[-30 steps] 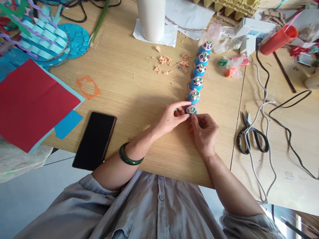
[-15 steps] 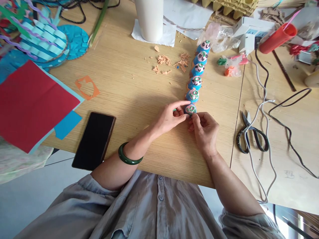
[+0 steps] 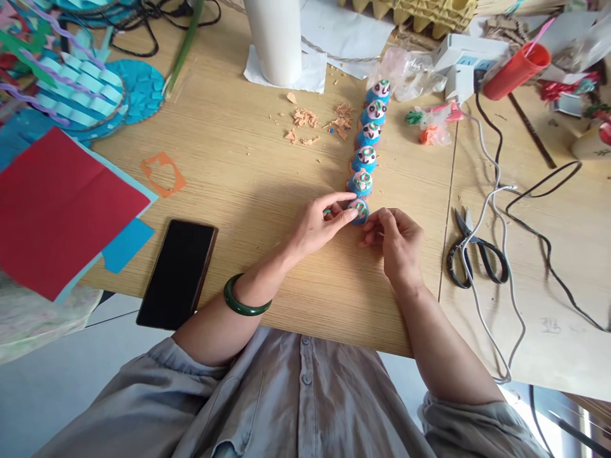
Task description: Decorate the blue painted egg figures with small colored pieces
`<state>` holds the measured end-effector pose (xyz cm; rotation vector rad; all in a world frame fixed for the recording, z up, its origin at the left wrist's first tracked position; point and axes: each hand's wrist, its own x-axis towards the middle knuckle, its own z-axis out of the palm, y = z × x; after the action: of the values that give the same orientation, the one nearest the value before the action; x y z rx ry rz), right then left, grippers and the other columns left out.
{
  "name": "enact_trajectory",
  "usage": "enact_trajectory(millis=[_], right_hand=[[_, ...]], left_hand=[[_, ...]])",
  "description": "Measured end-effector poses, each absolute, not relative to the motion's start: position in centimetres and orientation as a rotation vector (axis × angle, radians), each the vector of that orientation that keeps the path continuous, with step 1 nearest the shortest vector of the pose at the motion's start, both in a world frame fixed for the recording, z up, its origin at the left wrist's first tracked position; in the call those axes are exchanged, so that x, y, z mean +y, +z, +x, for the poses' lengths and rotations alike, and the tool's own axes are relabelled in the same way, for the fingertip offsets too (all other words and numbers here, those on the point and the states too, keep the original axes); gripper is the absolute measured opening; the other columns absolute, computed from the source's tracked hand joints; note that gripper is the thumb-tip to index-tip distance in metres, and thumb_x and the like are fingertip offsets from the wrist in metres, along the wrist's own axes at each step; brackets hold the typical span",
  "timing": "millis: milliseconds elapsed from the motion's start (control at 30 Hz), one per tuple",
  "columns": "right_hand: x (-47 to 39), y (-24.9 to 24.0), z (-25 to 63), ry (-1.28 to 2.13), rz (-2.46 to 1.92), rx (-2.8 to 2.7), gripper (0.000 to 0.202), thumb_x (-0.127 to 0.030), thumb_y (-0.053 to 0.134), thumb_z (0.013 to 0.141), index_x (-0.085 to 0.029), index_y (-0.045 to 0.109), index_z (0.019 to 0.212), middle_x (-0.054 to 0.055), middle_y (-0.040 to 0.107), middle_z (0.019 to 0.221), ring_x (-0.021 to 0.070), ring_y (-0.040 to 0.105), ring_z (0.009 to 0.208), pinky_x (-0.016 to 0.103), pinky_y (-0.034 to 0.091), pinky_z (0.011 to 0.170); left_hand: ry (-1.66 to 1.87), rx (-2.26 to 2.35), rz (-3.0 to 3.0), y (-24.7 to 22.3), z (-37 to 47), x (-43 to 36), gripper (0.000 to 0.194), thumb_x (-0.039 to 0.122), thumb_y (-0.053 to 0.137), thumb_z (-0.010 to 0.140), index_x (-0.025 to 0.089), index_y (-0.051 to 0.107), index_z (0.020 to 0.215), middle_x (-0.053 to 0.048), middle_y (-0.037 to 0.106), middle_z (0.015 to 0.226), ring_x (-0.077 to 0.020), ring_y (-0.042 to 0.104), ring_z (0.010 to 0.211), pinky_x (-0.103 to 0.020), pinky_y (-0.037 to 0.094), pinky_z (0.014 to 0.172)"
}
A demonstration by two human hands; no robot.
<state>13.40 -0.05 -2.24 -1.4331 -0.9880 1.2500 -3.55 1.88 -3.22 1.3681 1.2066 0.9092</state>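
Observation:
A row of blue cups (image 3: 365, 158), joined like an egg-carton strip, runs away from me on the wooden table. Pink caps with green and black clay-like coils top the cups. My left hand (image 3: 315, 222) grips the nearest cup (image 3: 361, 215), its thumb at the decorated top and its fingers round the far left side. A bit of green shows between those fingers. Just right of that cup, my right hand (image 3: 398, 238) is closed in a pinch, its fingertips slightly apart from the cup. Whatever it pinches is too small to make out.
Scissors (image 3: 477, 248) lie right under a white cable (image 3: 510, 270). A phone (image 3: 177, 273) and red paper (image 3: 71, 210) are left. Orange shavings (image 3: 305, 117), a white cylinder (image 3: 277, 41) and plastic bags (image 3: 415, 73) sit beyond; a red cup (image 3: 515, 71) lies tilted.
My right hand has drawn back slightly to the right from the nearest cup. My left thumb has moved onto its top. The whole view has shifted a little.

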Motion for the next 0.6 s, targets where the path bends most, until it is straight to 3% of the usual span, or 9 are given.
enact_trajectory(millis=[167, 433, 600], right_hand=[[0.5, -2.1, 14.2, 1.152, -1.394, -0.981, 0.039, -0.054, 0.065, 0.093, -0.021, 0.062, 0.072, -0.002, 0.06, 0.065, 0.0093, 0.054, 0.052, 0.024, 0.054, 0.051], [1.1, -3.1, 14.6, 0.925, -1.423, -0.927, 0.033, -0.053, 0.065, 0.091, -0.022, 0.067, 0.081, 0.005, 0.072, 0.092, 0.0158, 0.067, 0.084, 0.027, 0.061, 0.067], [0.9, -3.6, 14.2, 1.04, -1.363, -0.953, 0.038, -0.058, 0.066, 0.09, -0.02, 0.068, 0.082, 0.004, 0.075, 0.089, 0.0159, 0.071, 0.081, 0.032, 0.062, 0.076]], left_hand=[[0.858, 1.146, 1.396, -3.2, -3.6, 2.0, 0.054, 0.022, 0.075, 0.08, 0.016, 0.07, 0.133, 0.001, 0.063, 0.076, -0.0113, 0.054, 0.069, -0.024, 0.046, 0.068], [0.919, 1.219, 1.41, -3.7, -3.0, 2.1, 0.047, 0.03, 0.08, 0.079, 0.017, 0.074, 0.124, 0.002, 0.065, 0.071, -0.0121, 0.056, 0.068, -0.025, 0.044, 0.068], [0.917, 1.237, 1.451, -4.0, -2.9, 2.3, 0.044, 0.028, 0.078, 0.081, 0.016, 0.075, 0.124, 0.002, 0.064, 0.07, -0.0114, 0.053, 0.065, -0.025, 0.043, 0.066]])
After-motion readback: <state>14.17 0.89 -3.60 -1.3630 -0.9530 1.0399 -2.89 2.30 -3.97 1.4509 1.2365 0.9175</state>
